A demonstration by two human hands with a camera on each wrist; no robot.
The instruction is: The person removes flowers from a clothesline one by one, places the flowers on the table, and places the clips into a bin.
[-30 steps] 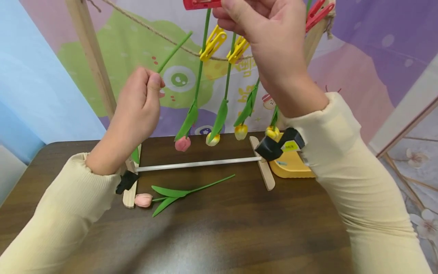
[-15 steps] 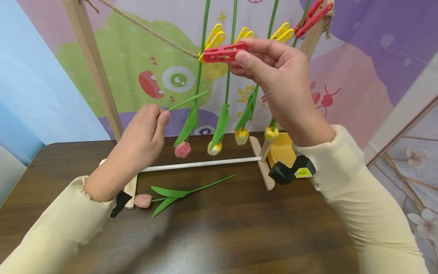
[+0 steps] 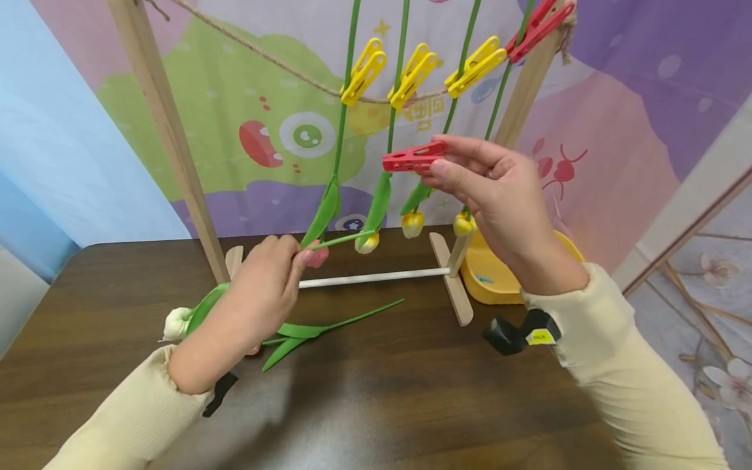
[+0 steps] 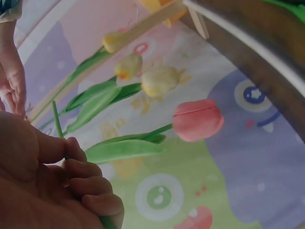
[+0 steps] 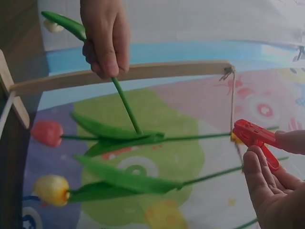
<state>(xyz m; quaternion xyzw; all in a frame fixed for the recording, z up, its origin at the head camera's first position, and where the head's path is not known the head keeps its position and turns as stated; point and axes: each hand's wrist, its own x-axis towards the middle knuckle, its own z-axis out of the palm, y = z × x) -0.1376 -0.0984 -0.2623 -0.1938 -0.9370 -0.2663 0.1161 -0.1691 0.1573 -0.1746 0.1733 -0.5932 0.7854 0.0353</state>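
Observation:
My left hand (image 3: pixel 252 287) grips the green stem of a white artificial tulip (image 3: pixel 176 324). Its bloom sticks out behind the wrist, low at the left, and the stem's bare end (image 5: pixel 127 106) points away from the fist. With thumb and fingertips my right hand (image 3: pixel 499 202) pinches a red clothespin (image 3: pixel 411 158) by its handle end. Above the hands, yellow clothespins (image 3: pixel 363 73) and another red clothespin (image 3: pixel 539 32) hold tulips upside down on a twine line (image 3: pixel 264 55). One hanging tulip is pink (image 4: pixel 198 120); the others are pale yellow (image 4: pixel 160 81).
A wooden frame (image 3: pixel 170 130) with a white crossbar (image 3: pixel 370 279) stands on the dark table (image 3: pixel 411 405). In front of it lies another tulip (image 3: pixel 302 331), its bloom mostly hidden behind my left arm. A yellow tray (image 3: pixel 490 287) sits at the right, with a patterned cloth behind.
Both my hands have come down from near the line, still holding the tulip and red clothespin. The white bloom now shows at the left.

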